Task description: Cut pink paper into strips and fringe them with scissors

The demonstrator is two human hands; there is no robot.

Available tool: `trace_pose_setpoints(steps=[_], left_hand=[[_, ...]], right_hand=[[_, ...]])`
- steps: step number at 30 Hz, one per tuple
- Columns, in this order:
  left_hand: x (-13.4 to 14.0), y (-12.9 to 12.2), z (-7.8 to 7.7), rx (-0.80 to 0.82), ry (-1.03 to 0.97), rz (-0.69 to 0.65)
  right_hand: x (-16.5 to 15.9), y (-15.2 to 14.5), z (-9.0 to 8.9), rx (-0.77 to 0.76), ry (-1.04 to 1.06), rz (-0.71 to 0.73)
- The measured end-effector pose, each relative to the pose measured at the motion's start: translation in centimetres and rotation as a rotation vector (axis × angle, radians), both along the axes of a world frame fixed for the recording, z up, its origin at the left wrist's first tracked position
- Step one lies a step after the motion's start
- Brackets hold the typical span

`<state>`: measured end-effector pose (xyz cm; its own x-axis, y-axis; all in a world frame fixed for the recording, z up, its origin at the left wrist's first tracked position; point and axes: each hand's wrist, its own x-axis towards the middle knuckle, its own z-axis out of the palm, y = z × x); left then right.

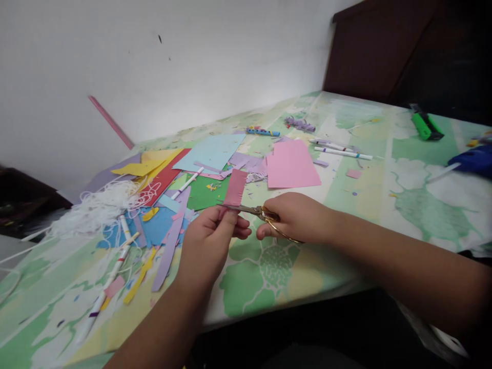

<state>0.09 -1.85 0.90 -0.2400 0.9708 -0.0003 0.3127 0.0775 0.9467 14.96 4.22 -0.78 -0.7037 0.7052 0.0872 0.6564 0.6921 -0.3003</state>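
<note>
A strip of pink paper [236,185] stands up from the fingers of my left hand [215,233], which pinch its lower end. Small slits show along the strip's right edge. My right hand [298,218] is wrapped round the gold handles of a pair of scissors [257,210]. Their dark blades point left and lie across the bottom of the strip, right by my left fingertips. Whether the blades are fully closed is hard to see. Behind the strip lies a green sheet of paper [205,192].
Left are a tangle of white string [103,207], markers [188,183] and paper scraps [171,251]. Farther back lie a light blue sheet [211,151], a pink sheet [292,165], more markers [342,152], a wrapped blue stick [263,131] and a green cutter [426,124]. The table's near edge [277,312] runs below my hands.
</note>
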Motion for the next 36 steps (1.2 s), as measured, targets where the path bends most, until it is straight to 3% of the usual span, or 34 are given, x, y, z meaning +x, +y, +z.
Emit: trace_pose_setpoints(steps=[10,23,28,36], left_hand=[[-0.3,0.01,-0.65,0.131,-0.027,0.033],[0.16,-0.31,0.24,0.04,0.015,0.051],[0.25,-0.39,0.14,0.05,-0.031,0.068],[0.07,-0.44,0.24,0.067,0.06,0.068]], right_hand=[[0.14,-0.16,0.07,0.002,0.003,-0.02],[0.15,-0.21,0.2,0.02,0.043,0.001],[0.07,-0.23,0.25,-0.022,0.05,-0.01],[0.32,-0.47,0.59,-0.097,0.021,-0.005]])
